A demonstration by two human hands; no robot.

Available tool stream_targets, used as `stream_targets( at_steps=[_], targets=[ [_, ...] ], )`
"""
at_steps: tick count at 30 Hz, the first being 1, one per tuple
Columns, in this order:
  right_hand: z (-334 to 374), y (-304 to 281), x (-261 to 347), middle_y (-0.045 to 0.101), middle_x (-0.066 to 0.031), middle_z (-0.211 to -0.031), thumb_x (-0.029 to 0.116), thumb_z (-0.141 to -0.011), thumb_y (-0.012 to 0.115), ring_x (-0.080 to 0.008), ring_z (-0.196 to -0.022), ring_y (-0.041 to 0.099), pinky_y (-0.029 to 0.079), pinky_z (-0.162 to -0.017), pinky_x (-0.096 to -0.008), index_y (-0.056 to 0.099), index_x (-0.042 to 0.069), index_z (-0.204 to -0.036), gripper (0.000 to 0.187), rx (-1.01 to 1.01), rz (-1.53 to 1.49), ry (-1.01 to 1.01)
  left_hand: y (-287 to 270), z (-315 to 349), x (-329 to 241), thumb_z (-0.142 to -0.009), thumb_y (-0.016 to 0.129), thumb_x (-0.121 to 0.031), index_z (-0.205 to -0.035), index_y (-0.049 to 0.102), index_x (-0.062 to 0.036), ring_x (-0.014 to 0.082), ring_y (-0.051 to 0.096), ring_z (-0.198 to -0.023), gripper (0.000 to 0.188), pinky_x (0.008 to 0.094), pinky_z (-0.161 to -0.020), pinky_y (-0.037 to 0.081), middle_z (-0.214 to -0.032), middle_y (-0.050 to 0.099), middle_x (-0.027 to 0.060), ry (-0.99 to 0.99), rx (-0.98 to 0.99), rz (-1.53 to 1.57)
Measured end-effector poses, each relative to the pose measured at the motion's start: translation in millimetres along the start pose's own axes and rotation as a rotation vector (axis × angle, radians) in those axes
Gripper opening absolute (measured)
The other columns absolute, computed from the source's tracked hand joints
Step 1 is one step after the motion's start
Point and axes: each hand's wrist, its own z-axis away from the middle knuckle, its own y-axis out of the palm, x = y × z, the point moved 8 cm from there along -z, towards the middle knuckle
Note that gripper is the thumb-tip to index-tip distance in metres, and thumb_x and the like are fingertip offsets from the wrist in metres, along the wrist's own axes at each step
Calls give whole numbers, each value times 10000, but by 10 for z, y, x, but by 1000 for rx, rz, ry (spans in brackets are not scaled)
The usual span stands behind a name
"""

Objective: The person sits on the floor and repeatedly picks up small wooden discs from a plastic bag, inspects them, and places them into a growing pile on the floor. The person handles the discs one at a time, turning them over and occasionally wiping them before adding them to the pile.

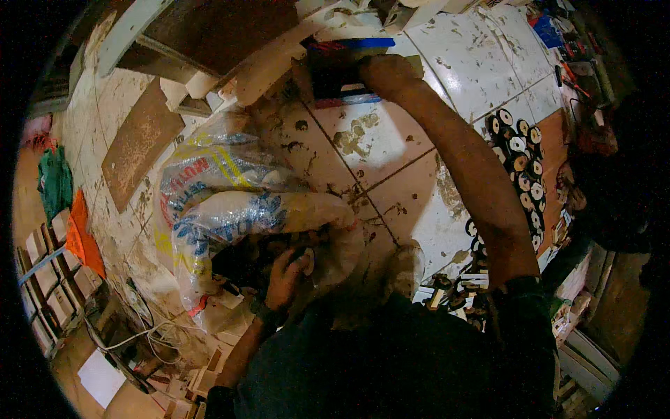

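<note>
The tiled floor (481, 80) is marked by brown smears, and it is partly covered by the things laid on it. Its left-middle part is taken up by a clear plastic sack (230, 213), printed in blue, red and yellow and set right in front of the person. Its dark opening is turned toward the person's body. To the left of the sack, a flat brown board (143, 146) is laid on the tiles. At the right, dark round pieces (520, 164) with pale faces are grouped in a long cluster. Beyond the sack, a dark box (359, 43) with blue along its far edge is placed on the floor. At the far left, an orange cloth (85, 237) is seen near a green bag (54, 183).

The right hand (387, 75) is stretched out to the box; its fingertips are hidden in shadow there, and whether they are apart or together cannot be told. The left hand (285, 276) is held at the sack's opening, its fingers bent beside a small pale disc (308, 260); whether they are clamped on it cannot be told.
</note>
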Motion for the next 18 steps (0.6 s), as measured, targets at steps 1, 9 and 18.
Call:
stream_targets(
  at_steps=[1,9,18],
  targets=[
    [-1,36,-3,691,-162,-907,122,-827,536,-321,-799,687,560,-690,-420,678,46,-914,183,10,21,-42,-13,-13,-63,-920,519,-273,-1188,575,-4,232,572,-1037,384,362,-940,427,-1078,621,129,124,-24,-131],
    [799,-276,-477,671,-193,-834,317,-915,584,-278,-738,679,554,-624,-349,653,4,-894,321,-429,-913,102,282,-195,-118,-969,438,-373,-1253,516,-50,193,603,-972,437,297,-718,468,-1137,603,62,-167,205,744],
    [2454,259,476,661,-61,-967,109,-925,586,-127,-781,634,547,-685,-280,570,49,-1269,349,-35,-1761,583,873,-557,-574,-1012,308,-430,-1351,408,-78,222,576,-1083,499,327,-710,476,-1188,578,82,-4,497,799]
  ],
)
